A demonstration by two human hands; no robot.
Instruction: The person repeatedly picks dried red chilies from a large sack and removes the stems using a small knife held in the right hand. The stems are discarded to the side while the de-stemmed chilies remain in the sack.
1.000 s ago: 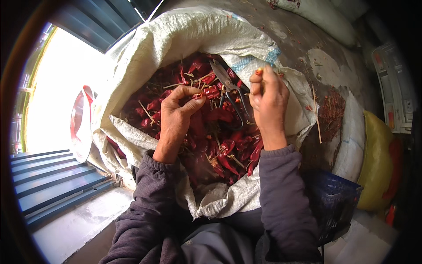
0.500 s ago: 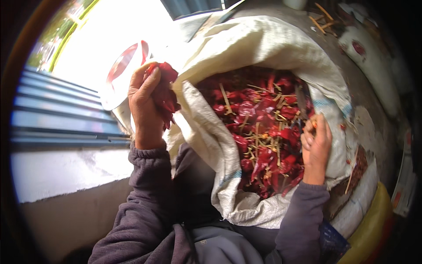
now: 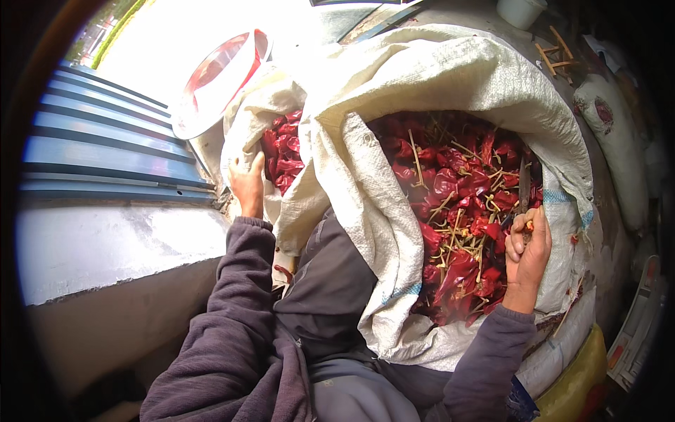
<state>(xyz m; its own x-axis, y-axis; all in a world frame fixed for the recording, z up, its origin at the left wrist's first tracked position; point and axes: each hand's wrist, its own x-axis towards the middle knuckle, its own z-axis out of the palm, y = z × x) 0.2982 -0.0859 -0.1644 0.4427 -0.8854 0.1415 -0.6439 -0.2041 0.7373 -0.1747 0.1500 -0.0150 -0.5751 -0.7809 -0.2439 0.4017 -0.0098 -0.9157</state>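
Observation:
Dried red chili peppers [image 3: 457, 232] with pale stems fill a large white woven sack [image 3: 450, 63] before me. My left hand [image 3: 247, 184] is at the left edge of a smaller white sack [image 3: 271, 98], thumb and fingers on its cloth rim. Shiny red peppers [image 3: 285, 151], with few stems showing, lie inside that sack. My right hand [image 3: 527, 250] is closed over the right side of the large sack. A dark, narrow blade-like tool [image 3: 524, 184] extends from it over the peppers. A small orange bit shows at its fingers; the tool's handle is hidden.
A white basin [image 3: 184, 116] with a red rim stands beyond the smaller sack. Blue corrugated metal [image 3: 112, 155] and a whitish ledge [image 3: 119, 253] lie left. At far right are a full white sack [image 3: 612, 148], a wooden frame [image 3: 555, 53] and a white bucket [image 3: 520, 10].
The red pepper bunch is gone from my left hand, which has come down to the smaller sack's rim. The view has shifted, showing that sack's peppers. My right hand stays closed.

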